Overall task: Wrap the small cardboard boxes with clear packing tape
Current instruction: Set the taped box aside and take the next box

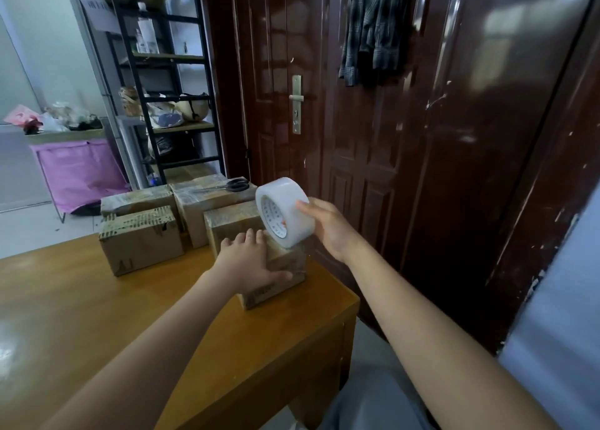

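- The door (406,137), dark and glossy, fills the view from 12 to 3 o'clock, standing just beyond the bench's right edge.
- The bench (81,300) is bare wood from 6 to 9 o'clock; its right edge and corner fall away at 4 o'clock, with open floor between it and the door.
- A shelf (168,82) stands at 11 o'clock past the far edge, holding bottles and bags.
- A pink bin (78,170) sits on the floor at 10 o'clock.
- Four boxes crowd the far right of the bench: the near box (276,277) by the right edge, a torn box (139,238) at its 9 o'clock, a tall box (207,209) and a back box (136,199) behind.
- The left hand (250,261) lies flat on the near box, fingers straight, thumb along its front top edge.
- The right hand (328,225) grips the tape (285,210), held tilted with its lower rim touching the near box's top.
- Scissors (230,185) lie on the tall box.
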A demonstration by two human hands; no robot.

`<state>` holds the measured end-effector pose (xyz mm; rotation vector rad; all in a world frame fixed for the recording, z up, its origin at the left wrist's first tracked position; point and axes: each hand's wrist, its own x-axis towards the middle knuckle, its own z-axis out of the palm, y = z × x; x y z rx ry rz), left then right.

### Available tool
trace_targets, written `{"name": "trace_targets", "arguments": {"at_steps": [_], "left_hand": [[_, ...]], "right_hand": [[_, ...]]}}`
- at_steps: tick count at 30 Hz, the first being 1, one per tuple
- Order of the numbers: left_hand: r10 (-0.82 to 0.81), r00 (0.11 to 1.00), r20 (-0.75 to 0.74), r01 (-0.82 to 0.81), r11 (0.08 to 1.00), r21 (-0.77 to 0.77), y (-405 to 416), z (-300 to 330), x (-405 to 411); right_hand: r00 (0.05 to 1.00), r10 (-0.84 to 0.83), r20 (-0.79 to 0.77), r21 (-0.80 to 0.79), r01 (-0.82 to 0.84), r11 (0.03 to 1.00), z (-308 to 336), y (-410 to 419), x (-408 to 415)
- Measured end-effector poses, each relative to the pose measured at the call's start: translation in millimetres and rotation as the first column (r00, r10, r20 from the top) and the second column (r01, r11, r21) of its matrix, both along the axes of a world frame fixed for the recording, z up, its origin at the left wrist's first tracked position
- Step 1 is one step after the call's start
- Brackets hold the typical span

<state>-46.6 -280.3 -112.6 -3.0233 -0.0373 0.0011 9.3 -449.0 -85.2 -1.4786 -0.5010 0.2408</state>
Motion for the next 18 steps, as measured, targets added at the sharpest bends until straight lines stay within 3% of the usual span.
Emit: {"name": "trace_targets", "arguments": {"at_steps": [4,10,14,18], "left_hand": [[0.048,0.994,0.1,-0.05,0.999,0.011,-7.1,-7.2,1.1],[0.068,0.992,0.102,-0.066,0.998,-0.014,-7.1,-7.4,1.1],[0.084,0.992,0.099,-0.08,0.996,-0.045,-7.8,-6.5,3.4],[0.104,0.989,0.104,-0.099,0.993,-0.058,-8.7,-7.3,4.3]], "right_hand": [[0.998,-0.035,-0.055,0.175,0.044,0.984,-28.3,-18.8,-22.9],[0.993,-0.114,0.031,-0.107,0.117,0.987,-13.3,-39.0,-56.1],[0.998,-0.062,0.012,-0.444,0.061,0.894,-25.2,-55.9,-66.1],[0.986,-0.155,-0.062,-0.424,0.114,0.898,-27.8,-64.8,-68.5]]}}
